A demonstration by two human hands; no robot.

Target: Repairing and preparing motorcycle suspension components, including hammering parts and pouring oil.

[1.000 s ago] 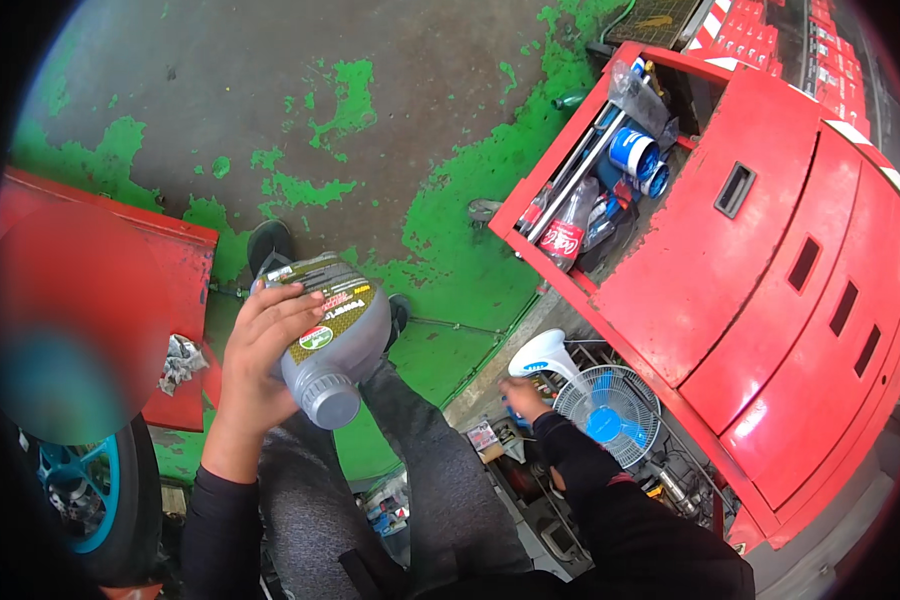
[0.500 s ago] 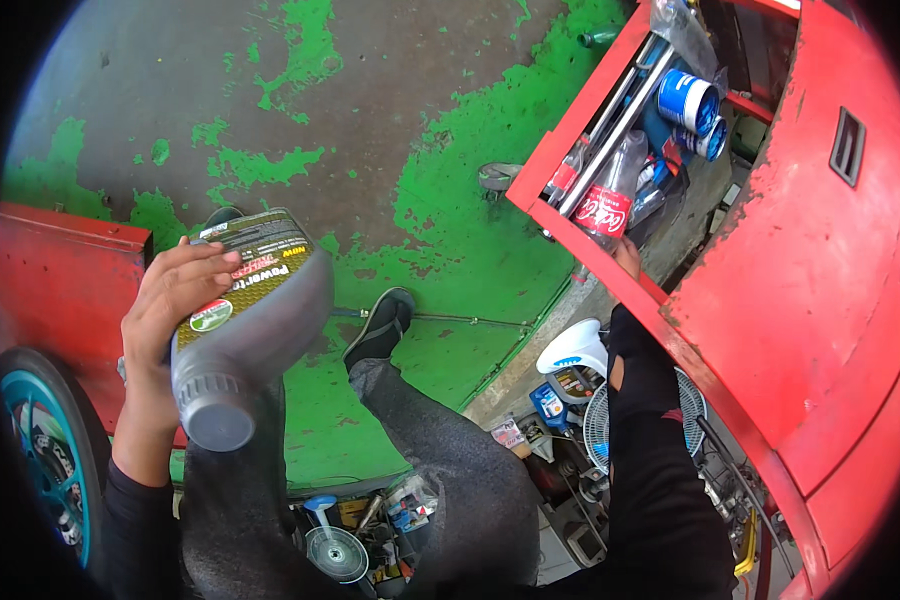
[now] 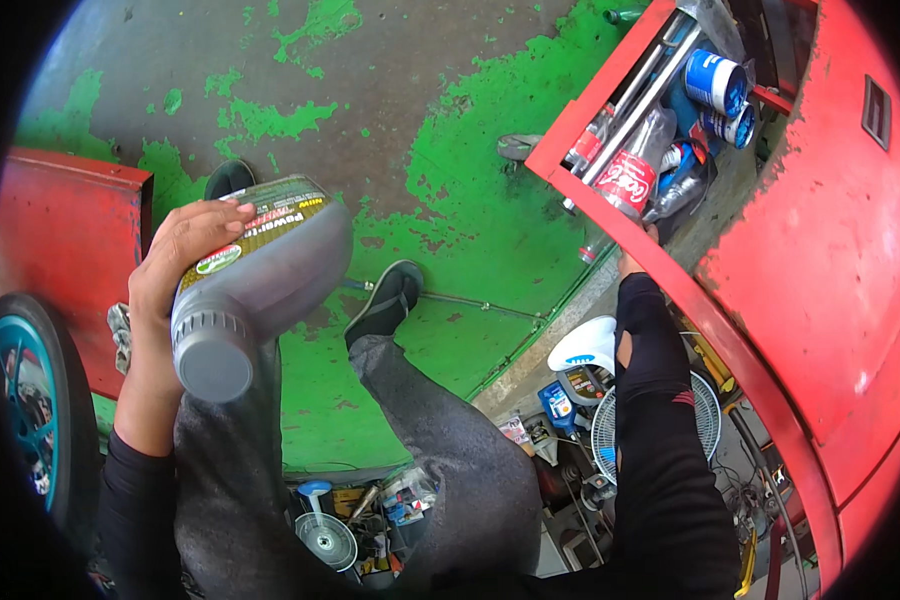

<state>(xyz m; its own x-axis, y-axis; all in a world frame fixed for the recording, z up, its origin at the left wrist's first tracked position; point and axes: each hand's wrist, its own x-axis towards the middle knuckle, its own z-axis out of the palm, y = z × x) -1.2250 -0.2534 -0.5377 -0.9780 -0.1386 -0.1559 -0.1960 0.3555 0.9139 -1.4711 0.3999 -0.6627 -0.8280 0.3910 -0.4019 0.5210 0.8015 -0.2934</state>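
Observation:
In my left hand [image 3: 165, 260] is a grey plastic jug [image 3: 300, 255] with a dark gold label, lying on its side with its ribbed grey cap toward me. My right hand [image 3: 628, 258] reaches to the lower bar of a red metal cabinet frame [image 3: 602, 207], its fingers mostly hidden there. Just above that hand, inside the frame, lie a clear bottle with a red label [image 3: 625, 180], metal tubes [image 3: 638, 110], two blue-and-white cans [image 3: 710, 82] and bagged items.
A red metal box [image 3: 65, 230] and a turquoise-rimmed wheel [image 3: 40, 380] are at left. My sandalled feet [image 3: 390, 300] stand on worn green floor [image 3: 470, 350]. Below the cabinet are a white fan [image 3: 605, 430], bottles [image 3: 560, 405], tools and assorted clutter.
My right hand has moved up from beside the fan to the cabinet frame. My left hand with the jug has shifted left, and the cabinet appears farther up and right in the view.

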